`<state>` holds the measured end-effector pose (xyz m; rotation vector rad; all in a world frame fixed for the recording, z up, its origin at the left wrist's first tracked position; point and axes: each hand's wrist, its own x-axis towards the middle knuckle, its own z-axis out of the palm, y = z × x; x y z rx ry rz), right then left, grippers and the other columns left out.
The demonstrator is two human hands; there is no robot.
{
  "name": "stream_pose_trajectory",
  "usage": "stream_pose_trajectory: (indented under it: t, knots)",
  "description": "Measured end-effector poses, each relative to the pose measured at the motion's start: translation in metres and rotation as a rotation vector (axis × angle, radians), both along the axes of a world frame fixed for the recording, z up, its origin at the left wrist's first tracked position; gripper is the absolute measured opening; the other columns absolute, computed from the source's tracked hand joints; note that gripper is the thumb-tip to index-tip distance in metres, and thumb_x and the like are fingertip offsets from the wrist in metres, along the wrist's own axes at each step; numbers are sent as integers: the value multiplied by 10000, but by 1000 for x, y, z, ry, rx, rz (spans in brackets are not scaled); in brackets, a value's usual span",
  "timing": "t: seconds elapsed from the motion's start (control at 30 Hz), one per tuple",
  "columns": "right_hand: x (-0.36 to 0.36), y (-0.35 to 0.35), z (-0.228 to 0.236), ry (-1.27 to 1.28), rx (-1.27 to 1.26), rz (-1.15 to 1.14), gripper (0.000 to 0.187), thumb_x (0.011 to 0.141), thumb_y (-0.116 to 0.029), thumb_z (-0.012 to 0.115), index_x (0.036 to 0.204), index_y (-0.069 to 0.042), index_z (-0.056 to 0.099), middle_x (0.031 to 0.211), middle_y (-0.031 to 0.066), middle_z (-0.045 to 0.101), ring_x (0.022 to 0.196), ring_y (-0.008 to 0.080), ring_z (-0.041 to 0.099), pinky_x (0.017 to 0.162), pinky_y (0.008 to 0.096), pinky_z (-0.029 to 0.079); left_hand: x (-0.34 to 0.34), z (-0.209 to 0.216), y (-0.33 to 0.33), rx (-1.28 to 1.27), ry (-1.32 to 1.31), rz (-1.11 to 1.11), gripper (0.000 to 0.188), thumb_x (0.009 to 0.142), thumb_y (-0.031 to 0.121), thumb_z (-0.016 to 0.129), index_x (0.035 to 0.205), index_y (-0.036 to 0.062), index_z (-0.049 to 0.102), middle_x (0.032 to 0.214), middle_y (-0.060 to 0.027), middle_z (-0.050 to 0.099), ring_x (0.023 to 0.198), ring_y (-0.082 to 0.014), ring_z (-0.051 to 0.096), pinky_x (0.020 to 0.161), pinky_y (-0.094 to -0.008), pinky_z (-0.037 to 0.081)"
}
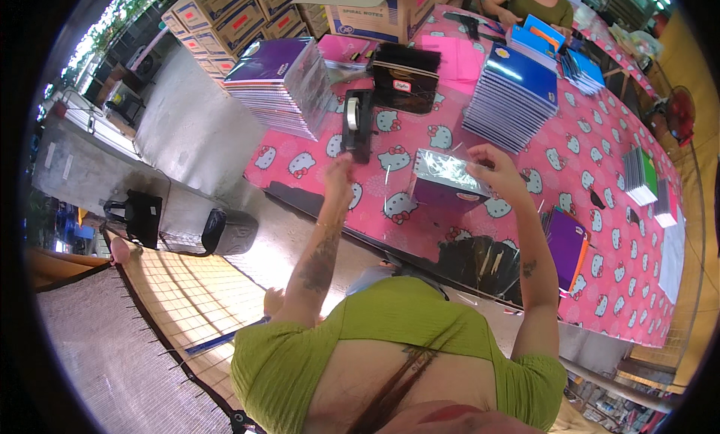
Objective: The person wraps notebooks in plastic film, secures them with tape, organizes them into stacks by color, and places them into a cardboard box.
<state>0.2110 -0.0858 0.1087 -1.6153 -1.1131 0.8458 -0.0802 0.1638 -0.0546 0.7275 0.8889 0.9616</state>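
Note:
My left hand (340,172) is closed, its fingertips at the near end of a black tape dispenser (358,134) with a pale roll of tape; anything pinched in them is too small to make out. My right hand (496,173) is bent round the right end of a small pack of purple notebooks (448,197), gripping it at the upper edge. Shiny clear plastic film covers the pack, which lies on the table in front of me.
A film-covered purple notebook stack (274,82) stands left, a tall blue spiral notebook stack (514,97) right. Behind are a dark box (405,78) and cartons (379,14). More purple notebooks (568,243) lie right on the patterned pink tablecloth (390,204). Another person (536,3) sits across.

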Motion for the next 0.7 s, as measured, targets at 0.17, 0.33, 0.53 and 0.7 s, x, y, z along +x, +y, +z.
stream_pose_trajectory:
  t: [0.17,0.33,0.53,0.7]
  knots:
    - [11,-2,-6,10,1,40,390,883,-181,704,1217,-26,577,1033,39,614,962,117,582,844,264,468,-4,63,15,928,1345,17,150,838,174,658,797,35,693,724,-133,690,708,-305,691,618,-432,519]
    - [2,1,-2,32,54,47,418,884,-195,708,1247,-48,562,1026,31,609,948,119,583,823,263,473,65,217,-11,1734,938,-449,162,806,233,682,805,72,707,788,-101,690,769,-305,652,739,-439,464]
    - [0,-4,5,98,24,-20,465,840,-155,752,1243,-19,564,966,32,618,877,101,585,784,258,487,207,261,-55,2052,1067,-1592,267,806,346,715,844,83,690,812,-24,685,862,-209,632,774,-363,457]
    - [-12,6,8,113,65,-5,494,838,-171,747,1264,-16,552,1009,56,610,924,120,577,810,290,485,229,125,22,683,733,-2123,486,907,395,624,1235,38,599,1175,-103,640,1053,-212,592,1019,-393,387]
